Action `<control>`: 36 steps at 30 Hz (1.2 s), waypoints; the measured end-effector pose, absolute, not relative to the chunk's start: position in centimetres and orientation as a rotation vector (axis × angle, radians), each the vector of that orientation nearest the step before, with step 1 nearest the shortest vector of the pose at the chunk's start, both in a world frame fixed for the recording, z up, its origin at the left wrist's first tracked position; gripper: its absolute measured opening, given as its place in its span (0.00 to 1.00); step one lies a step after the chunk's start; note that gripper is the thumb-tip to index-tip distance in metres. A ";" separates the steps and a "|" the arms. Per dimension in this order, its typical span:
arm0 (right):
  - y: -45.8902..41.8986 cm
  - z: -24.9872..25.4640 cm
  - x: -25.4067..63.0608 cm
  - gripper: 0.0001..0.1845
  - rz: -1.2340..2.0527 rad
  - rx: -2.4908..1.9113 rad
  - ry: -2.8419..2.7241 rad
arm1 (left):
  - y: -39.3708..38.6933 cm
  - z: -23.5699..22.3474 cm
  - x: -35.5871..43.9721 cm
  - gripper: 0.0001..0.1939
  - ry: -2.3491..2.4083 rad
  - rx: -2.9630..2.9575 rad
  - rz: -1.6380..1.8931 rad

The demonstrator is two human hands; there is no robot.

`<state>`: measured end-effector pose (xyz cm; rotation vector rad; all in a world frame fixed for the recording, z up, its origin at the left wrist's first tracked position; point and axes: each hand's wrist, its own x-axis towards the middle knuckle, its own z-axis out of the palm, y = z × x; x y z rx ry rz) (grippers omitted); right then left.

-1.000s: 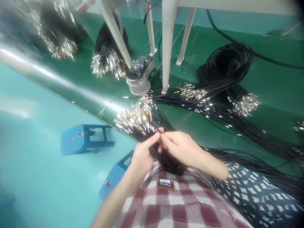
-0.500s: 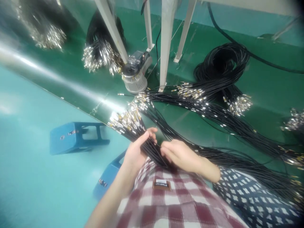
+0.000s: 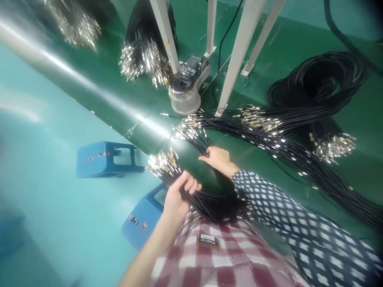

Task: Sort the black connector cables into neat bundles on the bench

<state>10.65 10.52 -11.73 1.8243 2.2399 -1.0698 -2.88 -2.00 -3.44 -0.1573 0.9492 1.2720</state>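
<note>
Our L hand (image 3: 181, 194) is clenched round a black cable bundle (image 3: 209, 204), lower ctr of frame. Nr ctr, our R hand (image 3: 219, 159) curls over a 2nd bundle (image 3: 196, 138); can't tell if gripping.

The person wears a maroon-and-white checked garment (image 3: 236, 261) with a small dark label (image 3: 208, 241), pale-lettered and brown-edged, near its upper edge. The right sleeve (image 3: 278, 207), navy with rows of white shapes, reaches the wrist. The left forearm (image 3: 158, 243) is bare.
</note>
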 end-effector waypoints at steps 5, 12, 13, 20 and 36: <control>11.4 -11.8 11.0 0.12 -1.227 1.860 2.267 | -2.1 -2.8 -2.7 0.18 0.952 -0.123 1.251; 6.1 -5.7 18.3 0.16 -1.840 1.844 2.238 | -1.8 -1.8 -1.9 0.07 0.972 0.035 1.231; 5.0 -4.8 19.0 0.16 -1.949 1.848 2.216 | -1.8 -1.5 -1.7 0.07 0.986 0.053 1.232; -1.2 -1.9 22.6 0.14 -1.941 1.831 2.357 | -1.7 -0.3 -0.7 0.11 1.008 0.247 1.225; 0.6 1.8 15.6 0.17 -0.817 1.554 3.123 | -2.4 1.2 0.6 0.08 1.104 0.325 1.227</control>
